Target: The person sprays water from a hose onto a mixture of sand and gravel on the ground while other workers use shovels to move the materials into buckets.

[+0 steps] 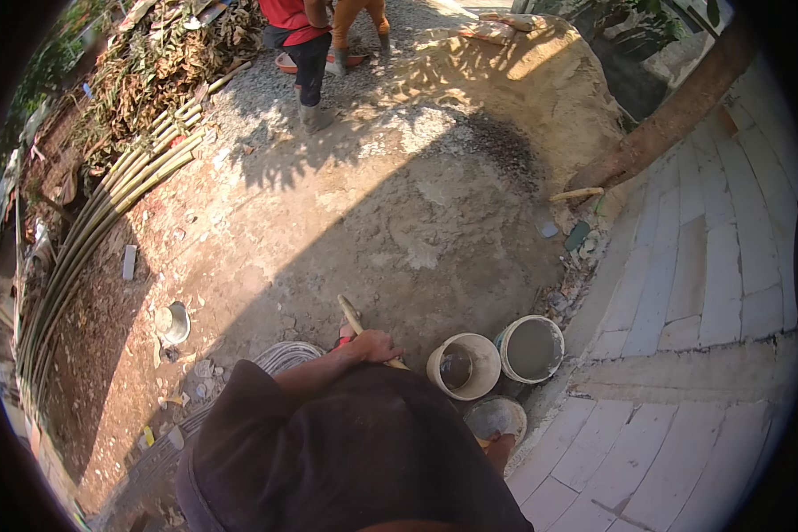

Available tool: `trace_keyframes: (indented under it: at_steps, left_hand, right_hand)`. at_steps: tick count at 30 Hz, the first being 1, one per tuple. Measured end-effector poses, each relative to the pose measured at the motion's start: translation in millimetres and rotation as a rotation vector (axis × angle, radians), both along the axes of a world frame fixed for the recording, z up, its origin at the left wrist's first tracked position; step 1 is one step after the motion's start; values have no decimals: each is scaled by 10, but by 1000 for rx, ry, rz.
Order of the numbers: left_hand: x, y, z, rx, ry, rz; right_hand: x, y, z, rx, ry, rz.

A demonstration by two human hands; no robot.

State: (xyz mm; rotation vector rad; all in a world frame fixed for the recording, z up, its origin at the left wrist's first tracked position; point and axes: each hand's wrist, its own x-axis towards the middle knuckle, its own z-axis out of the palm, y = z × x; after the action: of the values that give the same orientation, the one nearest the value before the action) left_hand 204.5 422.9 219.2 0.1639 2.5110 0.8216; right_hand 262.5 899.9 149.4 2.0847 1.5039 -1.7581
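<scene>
The left hand (pixel 377 346) has its grip closed around a wooden handle (pixel 349 312), which slants from its free upper end down to the right until the dark shirt (pixel 328 448) hides the rest; whatever tool it belongs to is out of sight. The right hand (pixel 503 448) is low beside the body, at the edge of the lowest of three buckets. Its grip is partly covered, but the fingers seem to be curled on a yellowish piece (pixel 482 442), perhaps the bucket's handle; how tightly they close I cannot tell.

That lower bucket (pixel 522 424) is partly hidden by the body. Just above it stands a pale bucket (pixel 485 362) with some dark liquid at the bottom, and close on its right a third bucket (pixel 506 361), filled near the rim with grey liquid. Right of these rises a wall of pale blocks (pixel 709 257). Left of the wooden handle lies a coil of pale line (pixel 288 356), and farther left a small pale pot (pixel 177 324) tipped on the ground. Wet grey mix (pixel 417 217) spreads over the ground ahead, beyond it a sand heap (pixel 550 71), while at the top another person (pixel 309 66) stands in boots
</scene>
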Motion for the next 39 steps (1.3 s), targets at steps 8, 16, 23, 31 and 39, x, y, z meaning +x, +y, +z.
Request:
trace_keyframes:
  at_steps: [8, 16, 23, 31, 39]
  left_hand:
    - [-18, 15, -14, 11, -12, 28]
    - [-59, 32, 50, -22, -37, 4]
    - [-10, 2, -182, -13, 18, -55]
    - [-142, 44, 201, -39, 38, -126]
    - [-6, 46, 347, 3, -278, -20]
  right_hand:
    - [2, 40, -60, -25, -25, -42]
    - [-23, -5, -25, 32, -55, -25]
    - [-14, 173, -294, -20, 19, -42]
    - [62, 166, -246, 9, 46, -57]
    - [-138, -189, 261, -88, 111, -116]
